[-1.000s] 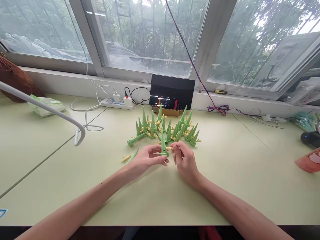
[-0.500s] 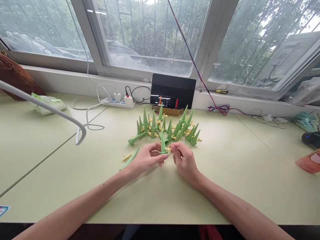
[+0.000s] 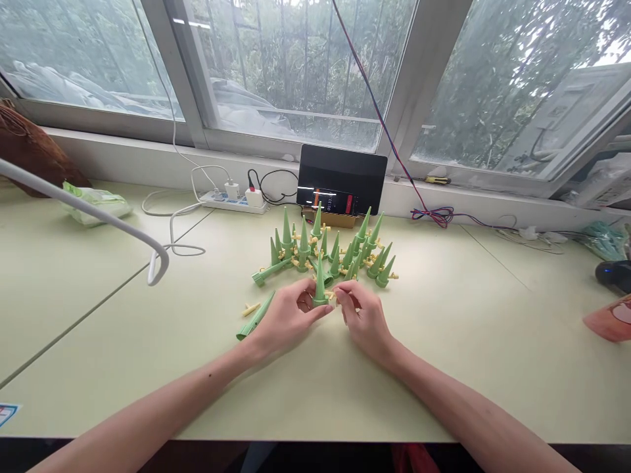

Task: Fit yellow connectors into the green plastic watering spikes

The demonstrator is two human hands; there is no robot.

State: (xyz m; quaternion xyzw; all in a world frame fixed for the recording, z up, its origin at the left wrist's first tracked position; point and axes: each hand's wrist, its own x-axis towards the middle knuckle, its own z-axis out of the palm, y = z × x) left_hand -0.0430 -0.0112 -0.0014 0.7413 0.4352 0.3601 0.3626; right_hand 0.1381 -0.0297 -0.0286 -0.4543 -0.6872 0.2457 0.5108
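Note:
My left hand (image 3: 294, 311) is closed around the base of a green plant watering spike (image 3: 320, 282), its tip pointing up. A yellow valve (image 3: 331, 295) sticks out from the right side of that base. The thumb and forefinger of my right hand (image 3: 362, 307) pinch the valve's outer end, which the fingertips partly cover. Left of my left hand, another green spike (image 3: 254, 322) lies on its side, close to a loose yellow valve (image 3: 250, 309). Beyond both hands stands a cluster of green spikes (image 3: 303, 246), several with yellow valves fitted.
A dark tablet (image 3: 342, 172) leans at the back of the table (image 3: 315, 387). A power strip (image 3: 241, 203) with plugs is left of it. A white curved bar (image 3: 98, 213) crosses the left side. Coiled wire (image 3: 434, 214) and an orange object (image 3: 611, 320) are on the right.
My left hand and the upright spike have lowered slightly toward the table. More of the spike lying at left now shows. My right hand keeps its pinch on the valve.

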